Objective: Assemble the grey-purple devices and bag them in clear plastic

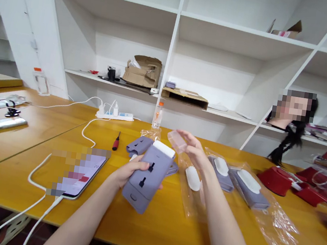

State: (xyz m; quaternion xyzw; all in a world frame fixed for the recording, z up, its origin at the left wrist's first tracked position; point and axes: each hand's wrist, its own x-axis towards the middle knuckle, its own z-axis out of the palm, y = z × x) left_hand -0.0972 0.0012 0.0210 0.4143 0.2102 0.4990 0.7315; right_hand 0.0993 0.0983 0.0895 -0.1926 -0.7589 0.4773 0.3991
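My left hand [130, 170] is closed around a purple plastic case [151, 184], thumb on its face. The case is tilted and has two black keyhole-shaped slots, a small oval near its lower end and a white strip at its top end. My right hand [193, 146] grips a clear, pinkish plastic cover [177, 141] just right of the case's top, apart from it. Behind the case lies another purple piece [139, 145] with a similar slot. Below my right forearm, a white oval part [193, 178] rests on a plastic bag.
Two purple cases with white oval parts [248, 181] lie on plastic wrap at right, near red objects [274, 179]. A phone [83, 178] with a white cable, a screwdriver [116, 141] and a power strip [115, 115] are at left. A bottle [158, 115] stands behind.
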